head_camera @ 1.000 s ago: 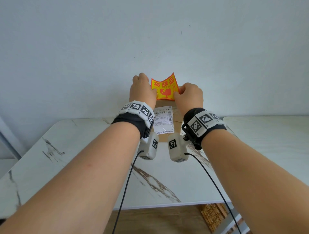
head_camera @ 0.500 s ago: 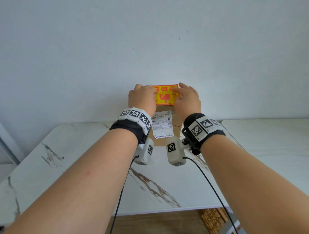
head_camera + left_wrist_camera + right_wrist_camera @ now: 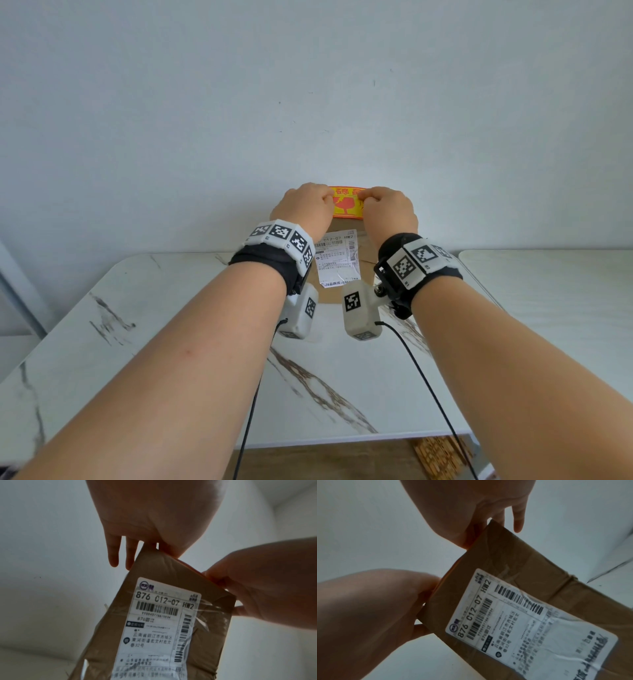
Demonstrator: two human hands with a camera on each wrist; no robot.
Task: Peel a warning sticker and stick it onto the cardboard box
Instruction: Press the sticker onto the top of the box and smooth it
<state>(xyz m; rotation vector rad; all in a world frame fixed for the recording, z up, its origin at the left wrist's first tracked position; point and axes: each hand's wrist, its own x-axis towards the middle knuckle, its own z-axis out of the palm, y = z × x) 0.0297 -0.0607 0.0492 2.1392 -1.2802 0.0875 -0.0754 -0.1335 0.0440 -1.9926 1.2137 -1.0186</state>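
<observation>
The sticker (image 3: pixel 347 205) is a yellow rectangle with an orange border, red characters along its top and a red broken-glass symbol in the middle; it lies flat on the top face of the box (image 3: pixel 342 224), at the centre of the head frame, just below the wall. The left hand (image 3: pixel 305 209) and the right hand (image 3: pixel 390 212) sit on its two ends, thumbs meeting over its upper edge, fingers bent down over the box's far side; both press the sticker, and whether they also pinch it I cannot tell. The head view alone shows the sticker's face. The wrist views look up from below and show only a thin orange edge (image 3: pixel 192 568) along the box top, between the palms; they show instead the brown front of the box (image 3: pixel 164 566), creased and crossed with clear tape, which the head view mostly hides behind the wrists. In the left wrist view the left hand's fingers (image 3: pixel 113 553) hang straight past the box's upper left corner. The white label (image 3: pixel 164 622) on the front reads "876 C12-07 HW2" above barcodes and small Chinese print too fine to read. The box stands on a white marble table (image 3: pixel 137 325).
</observation>
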